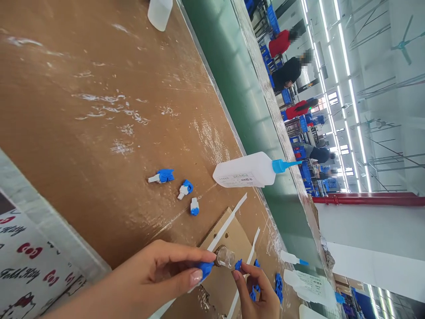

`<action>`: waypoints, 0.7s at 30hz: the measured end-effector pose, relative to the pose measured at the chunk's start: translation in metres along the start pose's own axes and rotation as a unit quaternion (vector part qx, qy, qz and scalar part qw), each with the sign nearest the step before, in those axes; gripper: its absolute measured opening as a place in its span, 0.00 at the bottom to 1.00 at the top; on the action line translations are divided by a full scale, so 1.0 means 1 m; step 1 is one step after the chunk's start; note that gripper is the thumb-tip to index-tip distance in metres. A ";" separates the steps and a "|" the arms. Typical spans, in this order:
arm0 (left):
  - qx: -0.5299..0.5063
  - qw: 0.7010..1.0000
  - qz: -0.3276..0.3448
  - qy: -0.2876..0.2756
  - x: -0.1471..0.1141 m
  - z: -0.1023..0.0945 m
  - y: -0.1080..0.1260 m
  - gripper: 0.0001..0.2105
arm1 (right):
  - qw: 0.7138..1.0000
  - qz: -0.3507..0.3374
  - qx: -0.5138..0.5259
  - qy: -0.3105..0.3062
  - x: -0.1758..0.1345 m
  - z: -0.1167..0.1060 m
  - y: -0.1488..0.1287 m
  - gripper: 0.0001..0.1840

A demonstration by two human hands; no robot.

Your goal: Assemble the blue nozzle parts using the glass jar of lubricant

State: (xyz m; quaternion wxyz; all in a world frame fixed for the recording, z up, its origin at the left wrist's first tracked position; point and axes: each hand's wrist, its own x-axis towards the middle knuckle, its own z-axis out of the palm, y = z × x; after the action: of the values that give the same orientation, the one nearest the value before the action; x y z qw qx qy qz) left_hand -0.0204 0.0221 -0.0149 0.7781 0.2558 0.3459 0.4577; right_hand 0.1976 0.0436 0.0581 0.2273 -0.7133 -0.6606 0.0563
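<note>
Between thumb and fingers, my left hand [172, 270] pinches a blue plastic piece [206, 269]. My right hand [260, 290] grips a smaller blue piece [238, 265] by its fingertips, right beside a small clear cup [226, 257]. The cup stands on a cardboard sheet [235, 230] with white tape strips, between my two hands. Farther off on the brown tabletop [83, 177] lie a blue-and-white part [161, 176], a second such part [185, 189] and a third one [194, 206]. Most of the piece in my left hand is covered by the fingers.
A large white glue bottle [245, 170] with a blue nozzle stands past the cardboard. More blue pieces [279, 288] lie beyond my right hand, near a labelled bottle [308, 285] and a small bottle [292, 258]. Another white bottle [160, 13] is at the top. People work in the background.
</note>
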 end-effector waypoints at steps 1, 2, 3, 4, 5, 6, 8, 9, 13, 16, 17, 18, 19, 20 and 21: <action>0.001 1.000 0.003 0.003 -0.001 0.000 0.000 0.18 | 1.000 0.006 -0.002 -0.006 0.001 0.001 0.000 0.27; 0.000 1.000 0.005 0.006 -0.001 0.000 0.000 0.18 | 1.000 0.010 -0.003 -0.013 0.001 0.001 0.001 0.27; -0.002 1.000 0.007 0.008 -0.001 -0.001 0.000 0.17 | 1.000 0.012 -0.003 -0.019 0.002 0.002 0.001 0.28; -0.004 1.000 0.007 0.010 -0.001 -0.001 0.001 0.17 | 1.000 0.014 -0.003 -0.024 0.002 0.002 0.001 0.28; -0.004 1.000 0.006 0.012 -0.001 -0.001 0.002 0.17 | 0.999 0.016 -0.002 -0.027 0.002 0.001 0.001 0.28; -0.002 1.000 0.004 0.012 -0.001 -0.002 0.002 0.17 | 0.999 0.018 -0.001 -0.030 0.003 0.001 0.001 0.28; 0.006 1.000 -0.001 0.011 0.000 -0.002 0.003 0.17 | 0.999 0.020 -0.003 -0.031 0.003 0.000 0.001 0.27; 0.009 1.000 -0.001 0.011 0.001 -0.002 0.002 0.17 | 0.999 0.019 -0.005 -0.030 0.004 -0.001 0.001 0.26; 0.017 1.000 0.010 0.013 0.004 -0.002 -0.003 0.18 | 0.999 0.000 -0.009 -0.032 0.005 -0.001 0.001 0.25; 0.016 1.000 0.009 0.005 0.005 -0.002 -0.005 0.19 | 0.999 -0.006 -0.011 -0.036 0.006 0.000 0.002 0.25; 0.015 1.000 0.007 0.002 0.005 -0.002 -0.005 0.19 | 0.999 -0.004 -0.014 -0.036 0.006 0.001 0.002 0.25; 0.013 1.000 0.005 0.000 0.005 -0.003 -0.004 0.19 | 0.999 0.000 -0.016 -0.036 0.006 0.001 0.001 0.25; 0.012 1.000 0.003 0.000 0.005 -0.004 -0.004 0.19 | 0.999 0.005 -0.015 -0.036 0.006 0.001 0.001 0.25; 0.012 1.000 0.002 0.001 0.005 -0.004 -0.003 0.19 | 0.999 0.010 -0.011 -0.037 0.006 0.001 0.001 0.25; 0.012 1.000 0.002 0.002 0.005 -0.005 -0.003 0.19 | 0.999 0.015 -0.001 -0.038 0.005 0.001 0.001 0.24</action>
State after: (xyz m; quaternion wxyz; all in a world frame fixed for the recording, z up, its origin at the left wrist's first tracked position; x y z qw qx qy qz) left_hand -0.0208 0.0256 -0.0215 0.7733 0.2650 0.3529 0.4552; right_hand 0.1989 0.0488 0.0584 0.2005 -0.7206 -0.6582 0.0857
